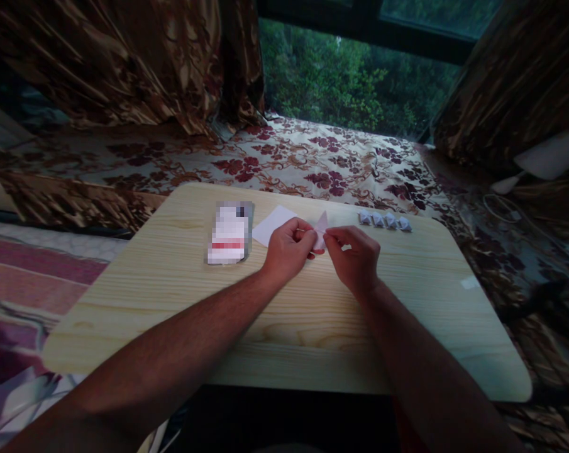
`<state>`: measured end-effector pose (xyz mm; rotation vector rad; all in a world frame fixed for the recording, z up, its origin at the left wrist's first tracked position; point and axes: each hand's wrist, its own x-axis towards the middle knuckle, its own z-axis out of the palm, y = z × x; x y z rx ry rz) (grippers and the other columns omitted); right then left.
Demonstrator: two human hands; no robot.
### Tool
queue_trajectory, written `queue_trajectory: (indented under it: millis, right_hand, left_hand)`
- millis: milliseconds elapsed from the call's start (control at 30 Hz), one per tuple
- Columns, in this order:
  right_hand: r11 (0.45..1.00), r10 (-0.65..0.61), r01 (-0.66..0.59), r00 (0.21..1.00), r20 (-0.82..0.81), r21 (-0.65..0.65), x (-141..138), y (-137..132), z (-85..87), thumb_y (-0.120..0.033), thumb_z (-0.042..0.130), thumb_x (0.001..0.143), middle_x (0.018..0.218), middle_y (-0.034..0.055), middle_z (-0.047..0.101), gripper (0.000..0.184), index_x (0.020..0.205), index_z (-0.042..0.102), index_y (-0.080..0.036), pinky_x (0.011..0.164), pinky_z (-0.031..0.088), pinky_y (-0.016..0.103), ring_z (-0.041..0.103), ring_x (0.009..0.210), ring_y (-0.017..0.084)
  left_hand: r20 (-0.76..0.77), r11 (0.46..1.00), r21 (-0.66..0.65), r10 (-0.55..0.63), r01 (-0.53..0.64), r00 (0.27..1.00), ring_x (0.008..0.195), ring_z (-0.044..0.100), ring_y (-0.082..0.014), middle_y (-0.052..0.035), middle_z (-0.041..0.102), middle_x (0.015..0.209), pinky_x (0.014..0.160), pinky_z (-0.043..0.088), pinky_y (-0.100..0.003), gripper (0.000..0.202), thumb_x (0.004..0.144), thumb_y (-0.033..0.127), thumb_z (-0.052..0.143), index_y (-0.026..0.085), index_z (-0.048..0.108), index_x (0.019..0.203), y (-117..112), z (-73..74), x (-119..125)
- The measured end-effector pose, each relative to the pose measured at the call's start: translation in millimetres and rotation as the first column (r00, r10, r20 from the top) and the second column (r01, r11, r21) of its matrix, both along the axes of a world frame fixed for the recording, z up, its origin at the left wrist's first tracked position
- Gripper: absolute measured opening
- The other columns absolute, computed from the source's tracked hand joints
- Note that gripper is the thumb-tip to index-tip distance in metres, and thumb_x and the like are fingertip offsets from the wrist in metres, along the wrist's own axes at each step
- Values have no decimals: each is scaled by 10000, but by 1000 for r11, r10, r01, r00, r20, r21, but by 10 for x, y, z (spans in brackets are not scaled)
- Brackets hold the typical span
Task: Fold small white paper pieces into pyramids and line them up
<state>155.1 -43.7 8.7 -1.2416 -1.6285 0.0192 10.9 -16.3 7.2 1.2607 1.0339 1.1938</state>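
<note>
Pinching folded paper [322, 222] in left hand [288, 247] and right hand [358, 255], with red-banded white object [227, 230], pixelated beyond reading, left of both.

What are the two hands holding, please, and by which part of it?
Folded paper: the left hand grips its left side, and the right hand pinches its right edge.

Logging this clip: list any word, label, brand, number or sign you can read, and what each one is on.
Readable text: none.
White item with a red band: pixelated, so any print is unreadable.
Folded paper in the two hands: no lettering can be made out.
White sheet: no lettering can be made out.
Row of small folded pieces: too small to tell.
</note>
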Motion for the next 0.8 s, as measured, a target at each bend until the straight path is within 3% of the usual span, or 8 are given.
queue_trajectory:
  millis: [200,433,800]
  right_hand:
    - [999,32,-32,999,2,-3,9,-9,22,-174,618,848,769,13,696,115,846,705,-250,665,551,298,625,660,156]
    - [997,59,-59,998,2,45,5,-10,38,-151,601,865,786,17,697,132,841,701,-234,648,544,274,618,662,137]
    - [992,87,-91,995,49,92,33,12,-2,-127,604,872,804,28,700,137,848,704,-218,684,545,285,648,729,144]
  left_hand:
    - [-163,986,158,74,-48,984,588,628,-119,10,671,663,554,514,-227,121,809,307,617,187,635,814,19,-78,-40]
    - [-275,939,336,169,-70,946,719,634,-129,-2,701,786,689,500,-259,101,805,263,619,191,689,816,6,3,-87]
    - [-241,970,235,126,-68,962,615,571,-117,10,641,673,577,453,-241,82,755,257,647,176,650,740,63,-34,-100]
